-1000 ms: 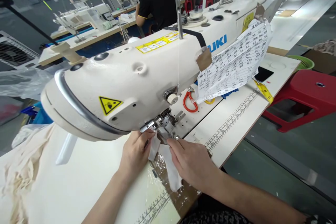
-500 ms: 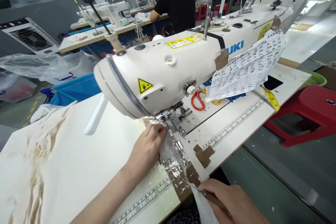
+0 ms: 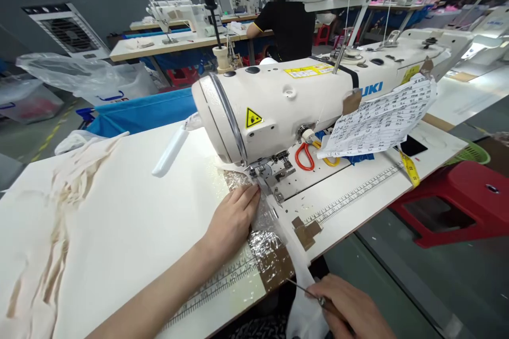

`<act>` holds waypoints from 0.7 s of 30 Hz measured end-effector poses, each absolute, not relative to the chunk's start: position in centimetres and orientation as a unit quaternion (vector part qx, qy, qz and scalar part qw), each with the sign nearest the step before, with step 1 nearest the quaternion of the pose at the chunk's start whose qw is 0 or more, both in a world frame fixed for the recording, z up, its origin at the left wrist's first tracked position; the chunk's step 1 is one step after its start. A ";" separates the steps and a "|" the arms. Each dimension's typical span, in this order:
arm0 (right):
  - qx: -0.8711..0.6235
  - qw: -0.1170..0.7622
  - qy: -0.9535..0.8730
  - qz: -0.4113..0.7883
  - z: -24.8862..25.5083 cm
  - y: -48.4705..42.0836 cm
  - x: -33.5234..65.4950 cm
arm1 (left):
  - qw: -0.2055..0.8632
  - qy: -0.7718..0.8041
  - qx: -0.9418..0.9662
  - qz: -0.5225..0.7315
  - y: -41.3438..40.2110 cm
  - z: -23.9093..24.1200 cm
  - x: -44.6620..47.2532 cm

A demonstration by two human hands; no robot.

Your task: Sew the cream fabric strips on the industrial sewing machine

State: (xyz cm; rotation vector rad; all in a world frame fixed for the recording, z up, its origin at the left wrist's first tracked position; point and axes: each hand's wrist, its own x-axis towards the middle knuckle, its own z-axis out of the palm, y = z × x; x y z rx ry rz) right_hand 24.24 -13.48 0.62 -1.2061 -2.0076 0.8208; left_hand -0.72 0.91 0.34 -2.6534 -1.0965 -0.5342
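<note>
A white sewing machine [image 3: 262, 111] stands on the table with its needle area low on the head. My left hand [image 3: 234, 217] lies just in front of that area, fingers closed together on a strip of thin white fabric [image 3: 300, 254]. The strip runs from the presser foot down over the table's front edge. Beside its hanging part, my right hand [image 3: 345, 302] is closed around what look like small scissors [image 3: 304, 290], their thin blade pointing left. The palm hides most of their handles. Clear shiny tape covers a brown patch [image 3: 274, 265] under the fabric.
Red and yellow-handled scissors [image 3: 305, 157] lie behind the needle area, near a handwritten sheet [image 3: 377, 116] and a yellow tape measure [image 3: 409, 168]. Cream fabric [image 3: 59, 222] lies at left. A red stool [image 3: 457, 196] stands at right; a seated co-worker [image 3: 290, 26] is beyond.
The view has shifted, so the machine appears farther right. The fabric strip now lies straighter toward the edge, and my right hand with the scissors is slightly lower, farther from my left.
</note>
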 end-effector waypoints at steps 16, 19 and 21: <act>-0.420 0.483 -0.154 0.753 0.4 -12.3 20.6 | 0.022 -0.376 -0.905 -0.198 2.4 0.3 -2.2; -0.429 0.448 -0.127 0.774 0.0 -13.0 19.5 | 0.025 -0.370 -0.908 -0.195 2.3 0.3 -2.3; -0.479 0.420 -0.214 0.741 -0.3 -13.4 19.6 | 0.045 -0.362 -0.911 -0.190 2.2 0.1 -2.3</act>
